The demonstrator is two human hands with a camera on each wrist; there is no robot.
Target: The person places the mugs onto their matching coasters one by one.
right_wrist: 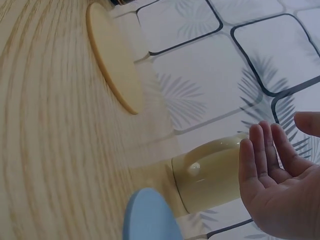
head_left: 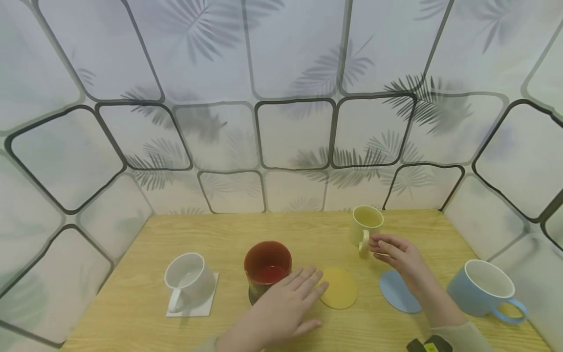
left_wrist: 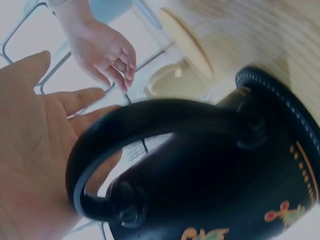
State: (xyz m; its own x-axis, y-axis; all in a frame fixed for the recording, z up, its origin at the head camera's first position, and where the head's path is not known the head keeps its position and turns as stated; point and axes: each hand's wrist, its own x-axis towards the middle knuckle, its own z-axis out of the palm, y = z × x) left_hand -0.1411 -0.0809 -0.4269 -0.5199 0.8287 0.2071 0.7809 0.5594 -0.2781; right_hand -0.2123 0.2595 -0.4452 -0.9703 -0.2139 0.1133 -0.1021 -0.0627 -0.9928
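Right hand (head_left: 402, 258) spread, fingers relaxed, holding nothing; fingertips just beside handle of yellow mug (head_left: 366, 230), contact hard to judge. Mug upright near back wall, beyond blue coaster (head_left: 398, 292).

Left hand (head_left: 286, 305) flat, open, next to dark mug (head_left: 267, 269) with red inside; mug handle hidden from head view, seen blurred at wrist. Fingers overlap edge of yellow coaster (head_left: 339, 288).

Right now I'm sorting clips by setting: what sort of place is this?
Probably a staged tabletop booth: a wooden table walled by leaf-patterned panels, set with mugs and coasters, like the yellow mug and yellow coaster.
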